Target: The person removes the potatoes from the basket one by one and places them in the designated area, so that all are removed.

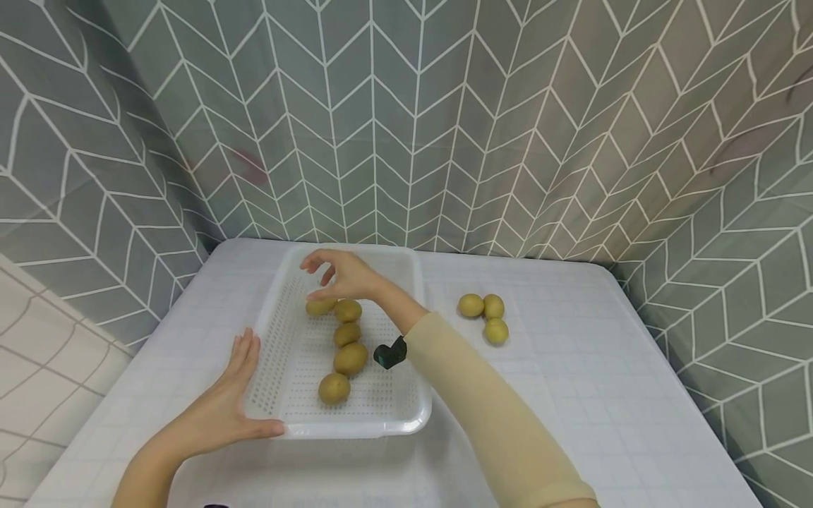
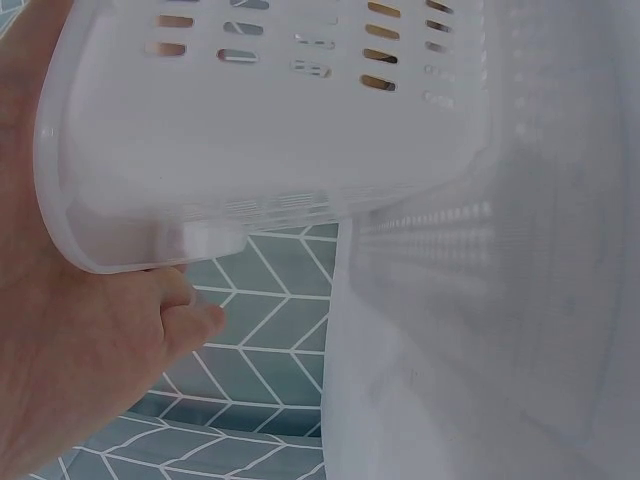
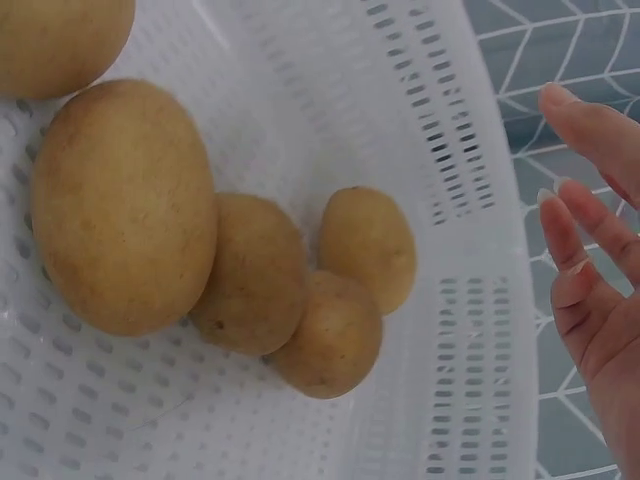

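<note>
From the head, the white basket (image 1: 336, 430) stands on the tabletop (image 1: 584, 367), and five potatoes (image 1: 351, 359) lie inside it in a crooked line running from its near part toward its far end. Three loose potatoes (image 1: 471, 305) sit close together on the tabletop to the right of the basket. The right hand (image 1: 339, 276) hangs over the far part of the basket, its fingers bent with a gap to the thumb and grasping nothing. The left hand (image 1: 222, 406) spans the basket's near left corner, thumb on the near rim, fingers extended along the left side rather than clenched.

The left wrist view shows that hand against the outside of the basket's rim, below its slotted wall; the potatoes cannot be made out clearly there.

In the right wrist view, the five potatoes rest on the basket's perforated floor, and the right hand's released fingers appear apart from them, past the basket's rim.

My worry is rolling: the potatoes are round, so a brush from the thumb or the sleeve (image 1: 502, 409) might scatter the line. A knock on the rim could shift the basket too, since the left hand braces only one corner.
</note>
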`<state>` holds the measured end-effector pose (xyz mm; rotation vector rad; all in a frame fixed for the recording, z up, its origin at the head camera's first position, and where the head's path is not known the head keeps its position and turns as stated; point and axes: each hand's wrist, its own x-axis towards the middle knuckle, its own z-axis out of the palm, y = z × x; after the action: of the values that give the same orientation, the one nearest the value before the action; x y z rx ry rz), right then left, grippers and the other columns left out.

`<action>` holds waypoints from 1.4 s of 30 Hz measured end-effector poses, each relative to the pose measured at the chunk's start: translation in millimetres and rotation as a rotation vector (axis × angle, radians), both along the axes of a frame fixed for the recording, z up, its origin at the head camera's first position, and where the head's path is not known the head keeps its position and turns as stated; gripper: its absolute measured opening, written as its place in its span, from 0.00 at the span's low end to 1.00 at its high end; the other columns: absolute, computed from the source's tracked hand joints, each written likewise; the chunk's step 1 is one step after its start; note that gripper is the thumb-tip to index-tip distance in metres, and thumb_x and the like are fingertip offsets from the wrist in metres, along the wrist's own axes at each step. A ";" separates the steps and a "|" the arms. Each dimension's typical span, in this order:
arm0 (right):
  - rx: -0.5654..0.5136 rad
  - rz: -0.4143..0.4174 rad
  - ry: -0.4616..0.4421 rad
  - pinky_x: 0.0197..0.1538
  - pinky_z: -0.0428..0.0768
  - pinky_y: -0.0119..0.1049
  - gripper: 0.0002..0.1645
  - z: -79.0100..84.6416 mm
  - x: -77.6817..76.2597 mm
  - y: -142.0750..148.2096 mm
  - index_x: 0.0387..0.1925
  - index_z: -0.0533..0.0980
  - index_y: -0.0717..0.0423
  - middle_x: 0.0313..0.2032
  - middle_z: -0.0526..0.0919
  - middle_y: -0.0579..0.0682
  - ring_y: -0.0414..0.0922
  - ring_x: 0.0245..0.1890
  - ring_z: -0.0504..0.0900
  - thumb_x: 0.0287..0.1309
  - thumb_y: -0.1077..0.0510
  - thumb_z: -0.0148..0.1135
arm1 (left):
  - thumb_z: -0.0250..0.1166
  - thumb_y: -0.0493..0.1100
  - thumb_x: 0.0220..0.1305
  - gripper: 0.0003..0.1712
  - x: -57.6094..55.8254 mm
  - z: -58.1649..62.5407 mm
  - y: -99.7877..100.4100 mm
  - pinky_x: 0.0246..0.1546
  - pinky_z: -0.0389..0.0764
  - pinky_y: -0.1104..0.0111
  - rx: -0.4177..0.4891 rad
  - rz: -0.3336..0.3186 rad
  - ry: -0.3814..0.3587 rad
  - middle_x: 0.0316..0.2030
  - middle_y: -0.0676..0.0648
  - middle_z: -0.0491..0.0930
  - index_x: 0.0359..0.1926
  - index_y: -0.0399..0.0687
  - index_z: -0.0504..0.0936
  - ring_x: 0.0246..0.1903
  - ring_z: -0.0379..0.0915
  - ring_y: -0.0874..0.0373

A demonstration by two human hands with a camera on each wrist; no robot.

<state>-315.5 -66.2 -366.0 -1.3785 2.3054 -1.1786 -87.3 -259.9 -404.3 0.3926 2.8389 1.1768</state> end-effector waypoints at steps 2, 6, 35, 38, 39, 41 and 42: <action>0.027 -0.006 -0.008 0.44 0.78 0.26 0.33 -3.7 -2.7 -1.8 0.55 0.74 0.58 0.49 0.79 0.54 0.48 0.40 0.82 0.46 0.58 0.76 | 0.79 0.56 0.40 0.79 -0.3 -0.3 0.3 0.58 0.46 0.30 0.000 0.001 -0.001 0.72 0.37 0.19 0.72 0.32 0.29 0.70 0.14 0.40; 0.101 -0.036 -0.003 0.43 0.76 0.25 0.32 -9.4 -5.7 -3.6 0.56 0.74 0.56 0.51 0.79 0.56 0.46 0.39 0.81 0.48 0.56 0.75 | 0.79 0.56 0.39 0.79 -0.2 -0.7 1.1 0.58 0.45 0.30 0.004 0.002 0.001 0.73 0.37 0.20 0.73 0.32 0.29 0.70 0.14 0.39; 0.686 -0.207 0.364 0.53 0.74 0.35 0.32 -45.6 -1.1 -14.4 0.62 0.71 0.38 0.56 0.75 0.41 0.40 0.54 0.75 0.56 0.44 0.68 | 0.79 0.56 0.38 0.79 -0.1 -2.6 1.5 0.58 0.44 0.30 0.010 -0.001 0.023 0.73 0.36 0.20 0.73 0.32 0.30 0.71 0.14 0.40; 0.681 -0.221 0.364 0.54 0.74 0.34 0.32 -47.6 0.2 -16.4 0.62 0.72 0.39 0.55 0.76 0.41 0.40 0.53 0.76 0.55 0.45 0.68 | 0.79 0.56 0.38 0.79 0.0 -2.4 1.2 0.58 0.44 0.30 0.009 -0.002 0.022 0.73 0.36 0.20 0.73 0.32 0.30 0.71 0.13 0.41; 0.681 -0.226 0.362 0.54 0.74 0.34 0.32 -47.8 0.4 -17.1 0.62 0.72 0.39 0.55 0.76 0.41 0.40 0.53 0.76 0.56 0.46 0.68 | 0.79 0.56 0.38 0.79 0.1 -2.2 1.0 0.58 0.44 0.30 0.008 0.000 0.021 0.73 0.36 0.20 0.73 0.32 0.30 0.71 0.13 0.41; 0.688 -0.238 0.356 0.54 0.74 0.34 0.31 -48.4 0.7 -18.9 0.62 0.72 0.39 0.55 0.76 0.41 0.40 0.53 0.76 0.56 0.46 0.68 | 0.79 0.56 0.38 0.80 0.3 -1.8 0.7 0.57 0.45 0.29 0.006 0.003 0.019 0.73 0.36 0.20 0.73 0.32 0.30 0.71 0.14 0.41; 0.684 -0.244 0.356 0.53 0.75 0.34 0.31 -48.2 1.4 -19.5 0.61 0.73 0.39 0.54 0.76 0.41 0.40 0.53 0.76 0.55 0.47 0.68 | 0.79 0.56 0.38 0.80 0.3 -1.7 0.7 0.57 0.45 0.29 0.004 0.004 0.019 0.73 0.36 0.20 0.73 0.33 0.30 0.71 0.14 0.41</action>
<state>-314.2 -85.7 -414.2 -1.1183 2.7865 -0.1166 -87.0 -259.2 -406.0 0.4011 2.8551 1.1864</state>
